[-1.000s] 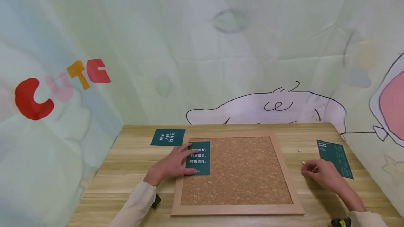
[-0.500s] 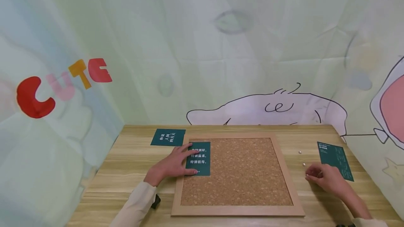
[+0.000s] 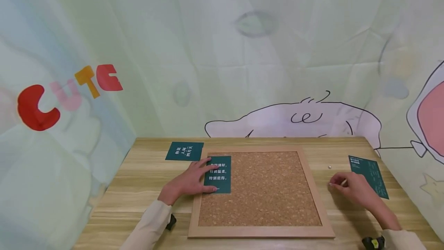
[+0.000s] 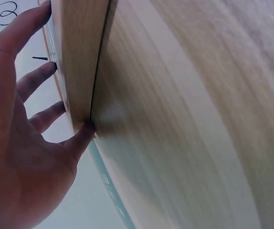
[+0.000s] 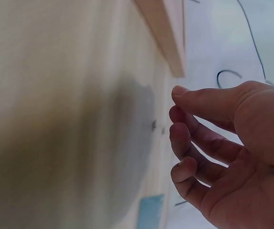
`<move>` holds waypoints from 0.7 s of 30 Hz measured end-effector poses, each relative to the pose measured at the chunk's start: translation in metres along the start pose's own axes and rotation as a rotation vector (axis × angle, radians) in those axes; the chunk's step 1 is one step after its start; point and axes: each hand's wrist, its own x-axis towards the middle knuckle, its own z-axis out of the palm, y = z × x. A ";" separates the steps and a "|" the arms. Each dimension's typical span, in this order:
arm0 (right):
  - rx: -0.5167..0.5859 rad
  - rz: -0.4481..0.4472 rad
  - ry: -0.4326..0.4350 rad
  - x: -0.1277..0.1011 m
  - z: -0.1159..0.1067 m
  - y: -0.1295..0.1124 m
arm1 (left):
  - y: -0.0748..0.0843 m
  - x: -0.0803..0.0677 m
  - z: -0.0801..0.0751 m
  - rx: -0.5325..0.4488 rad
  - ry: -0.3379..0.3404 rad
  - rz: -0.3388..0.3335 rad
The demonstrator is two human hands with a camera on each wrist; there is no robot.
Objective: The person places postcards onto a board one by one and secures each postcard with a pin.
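— How did the card look?
— Dark green card (image 3: 217, 174) with white text, left-centre on the cork board (image 3: 263, 188), under the left hand's (image 3: 189, 182) straight fingers.
— And around?
— Right hand (image 3: 354, 190) fingers loosely curled, grip unclear, beside a small pin (image 3: 329, 167) on the counter (image 3: 145, 180).

The backdrop cloth (image 3: 104, 30) bore the word "CUTE" (image 3: 69, 95) in big letters, a red C, a pale pink U, an orange T and a red E. The green card (image 3: 217, 174) on the cork board (image 3: 263, 188), under the left hand (image 3: 189, 181), carried white Chinese lines reading about "特别好, 特别温柔, 特别值得", the first characters hidden by fingers. The green card (image 3: 184, 151) on the worktop (image 3: 145, 173) and the one (image 3: 369, 175) by the right hand (image 3: 352, 188) had white print too small to read.
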 end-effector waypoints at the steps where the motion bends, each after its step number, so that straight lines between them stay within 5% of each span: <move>1: 0.000 -0.016 0.002 0.004 -0.001 -0.003 | 0.000 0.000 0.000 -0.002 0.000 0.000; 8: 0.013 -0.144 0.027 0.035 -0.003 -0.037 | 0.001 -0.001 0.000 -0.010 0.001 -0.003; 21: 0.137 -0.271 -0.079 0.096 0.005 -0.109 | 0.002 -0.001 -0.002 -0.015 -0.009 -0.010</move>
